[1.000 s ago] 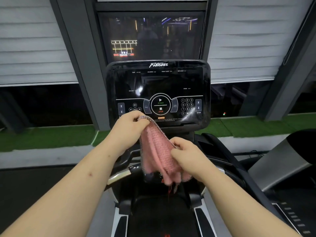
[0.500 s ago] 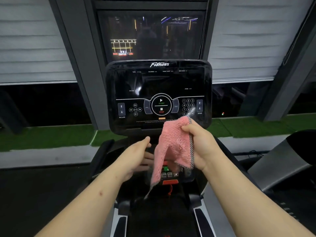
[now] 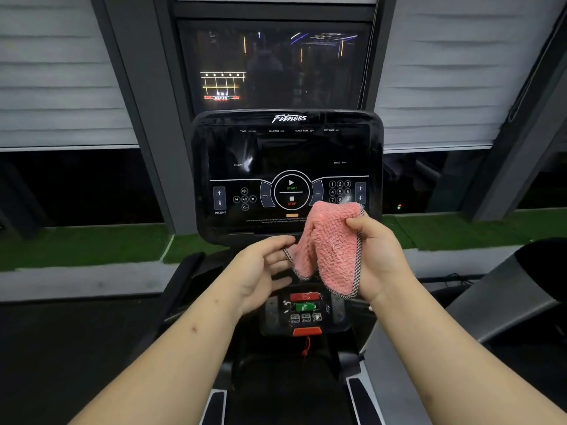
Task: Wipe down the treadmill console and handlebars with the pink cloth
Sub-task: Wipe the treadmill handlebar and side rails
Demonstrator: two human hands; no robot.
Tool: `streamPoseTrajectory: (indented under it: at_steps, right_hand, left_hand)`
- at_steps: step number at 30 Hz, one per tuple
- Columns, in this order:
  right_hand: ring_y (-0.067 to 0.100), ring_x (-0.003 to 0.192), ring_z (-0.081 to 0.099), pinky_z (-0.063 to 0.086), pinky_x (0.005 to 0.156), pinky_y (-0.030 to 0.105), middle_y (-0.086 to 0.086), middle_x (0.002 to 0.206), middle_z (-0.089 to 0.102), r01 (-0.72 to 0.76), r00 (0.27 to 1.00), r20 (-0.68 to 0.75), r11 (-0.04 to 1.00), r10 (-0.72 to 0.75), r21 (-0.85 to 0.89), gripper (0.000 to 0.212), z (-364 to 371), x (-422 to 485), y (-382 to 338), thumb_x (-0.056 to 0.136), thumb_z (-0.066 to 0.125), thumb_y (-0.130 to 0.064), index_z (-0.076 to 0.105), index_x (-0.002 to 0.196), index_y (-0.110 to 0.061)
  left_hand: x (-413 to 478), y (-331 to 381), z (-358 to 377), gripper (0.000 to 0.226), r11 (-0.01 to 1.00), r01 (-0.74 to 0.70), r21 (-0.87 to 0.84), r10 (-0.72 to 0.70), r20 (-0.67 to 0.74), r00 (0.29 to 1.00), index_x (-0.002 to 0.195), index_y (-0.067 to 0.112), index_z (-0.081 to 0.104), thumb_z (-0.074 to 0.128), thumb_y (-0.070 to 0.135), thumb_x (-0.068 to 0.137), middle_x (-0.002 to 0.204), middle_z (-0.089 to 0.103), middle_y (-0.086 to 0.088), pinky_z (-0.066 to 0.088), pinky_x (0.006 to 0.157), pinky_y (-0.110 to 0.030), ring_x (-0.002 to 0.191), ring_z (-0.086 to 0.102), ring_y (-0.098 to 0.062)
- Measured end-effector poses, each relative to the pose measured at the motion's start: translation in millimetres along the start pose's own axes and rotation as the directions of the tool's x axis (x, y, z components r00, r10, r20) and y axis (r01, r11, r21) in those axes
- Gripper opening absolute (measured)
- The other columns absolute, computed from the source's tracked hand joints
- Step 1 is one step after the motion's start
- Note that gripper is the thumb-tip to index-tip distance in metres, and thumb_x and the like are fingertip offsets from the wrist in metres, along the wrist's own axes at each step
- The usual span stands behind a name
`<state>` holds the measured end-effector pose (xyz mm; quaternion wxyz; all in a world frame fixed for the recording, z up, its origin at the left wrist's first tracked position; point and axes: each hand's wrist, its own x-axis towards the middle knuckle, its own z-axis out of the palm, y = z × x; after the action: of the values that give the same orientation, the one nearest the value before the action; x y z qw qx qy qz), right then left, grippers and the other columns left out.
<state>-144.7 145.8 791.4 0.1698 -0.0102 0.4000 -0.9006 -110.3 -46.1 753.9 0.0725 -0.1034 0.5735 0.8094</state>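
My right hand [image 3: 379, 259] grips the cloth [image 3: 328, 240], left hand [image 3: 260, 271] open beside it. Wiping not yet begun, I judge; next, press it to the console [image 3: 288, 148].

Single head-worn view — wide-angle, looks forward and down, close on treadmill console [image 3: 288, 176] — window behind.

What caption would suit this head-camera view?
Right hand holds a pink cloth before the treadmill console; left hand open beside it.

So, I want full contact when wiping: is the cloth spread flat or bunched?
Bunched: the cloth hangs in folds from the right hand, which grips its edge; the left hand is at its lower corner.
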Motion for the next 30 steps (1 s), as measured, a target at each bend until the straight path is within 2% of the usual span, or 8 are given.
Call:
streamPoseTrajectory:
  at_steps: [6,10,15,17,20,25,27,30]
  right_hand:
    - [0.036,0.098,0.073,0.062,0.078,0.048,0.023,0.119,0.07,0.03,0.999,-0.022,1.0,-0.03,0.002,0.045,-6,2,-5,0.098,0.05,-0.007,0.054,0.142,-0.001]
    - [0.039,0.106,0.07,0.06,0.086,0.052,0.026,0.133,0.064,0.031,0.999,-0.043,0.999,-0.031,0.017,0.05,-10,6,-6,0.095,0.054,-0.009,0.052,0.144,-0.001]
    - [0.034,0.094,0.073,0.059,0.087,0.051,0.02,0.107,0.073,0.109,0.993,-0.022,0.984,-0.113,-0.139,0.021,-16,8,-15,0.099,0.055,-0.006,0.074,0.107,-0.009]
    - [0.035,0.095,0.073,0.059,0.086,0.05,0.019,0.105,0.075,0.157,0.983,-0.031,0.922,-0.179,-0.354,0.019,-21,9,-22,0.099,0.058,-0.004,0.075,0.104,-0.009]
    - [0.03,0.099,0.075,0.06,0.091,0.051,0.006,0.103,0.079,0.183,0.96,-0.023,0.684,-0.28,-0.706,0.014,-30,12,-30,0.098,0.067,-0.012,0.078,0.106,-0.017]
    - [0.016,0.096,0.07,0.058,0.087,0.04,-0.007,0.102,0.074,0.186,0.893,0.045,0.277,-0.448,-0.943,0.008,-36,15,-33,0.091,0.076,-0.036,0.08,0.097,-0.033]
    - [0.014,0.101,0.067,0.054,0.091,0.039,-0.008,0.107,0.071,0.238,0.869,0.09,0.25,-0.487,-0.939,0.003,-39,14,-32,0.09,0.077,-0.037,0.078,0.091,-0.035]
    - [0.016,0.101,0.07,0.055,0.092,0.039,-0.008,0.101,0.075,0.252,0.902,0.074,0.38,-0.425,-0.89,0.003,-44,9,-27,0.093,0.073,-0.034,0.075,0.093,-0.031]
  left_hand:
    - [0,-2,3,0.058,0.999,0.052,0.0,-0.051,0.098,0.994,0.149,0.029,0.043,0.062,0.025,0.095,0.12,0.073,-0.021,0.046,0.105,-0.058,0.111,0.071,-0.038]
    - [0,-3,11,0.058,0.997,-0.074,0.022,0.073,0.04,0.997,0.147,0.03,0.051,0.065,0.011,0.094,0.113,0.077,-0.009,0.043,0.108,-0.05,0.11,0.068,-0.026]
    - [-2,14,3,0.057,0.957,-0.271,0.103,0.276,-0.038,0.96,0.139,0.023,0.058,0.064,-0.009,0.092,0.107,0.077,-0.012,0.05,0.101,-0.043,0.099,0.072,-0.022]
    - [-4,25,-6,0.055,0.943,-0.29,0.165,0.303,-0.054,0.952,0.136,0.018,0.059,0.065,-0.013,0.091,0.104,0.078,-0.012,0.054,0.091,-0.038,0.094,0.074,-0.022]
    - [-7,40,-15,0.048,0.885,-0.298,0.356,0.344,-0.07,0.937,0.13,0.02,0.065,0.067,-0.009,0.092,0.104,0.079,-0.006,0.055,0.092,-0.034,0.098,0.075,-0.018]
    - [-10,50,-18,0.018,0.583,-0.246,0.774,0.538,-0.142,0.831,0.107,0.037,0.074,0.071,0.022,0.097,0.104,0.069,0.019,0.049,0.082,-0.025,0.097,0.062,-0.001]
    - [-11,50,-17,0.013,0.508,-0.24,0.828,0.577,-0.12,0.808,0.097,0.039,0.073,0.068,0.028,0.099,0.104,0.065,0.019,0.046,0.083,-0.028,0.098,0.058,-0.003]
    - [-13,47,-16,0.013,0.442,-0.246,0.863,0.617,-0.094,0.781,0.09,0.037,0.07,0.065,0.03,0.1,0.11,0.059,0.018,0.039,0.092,-0.029,0.101,0.054,-0.003]
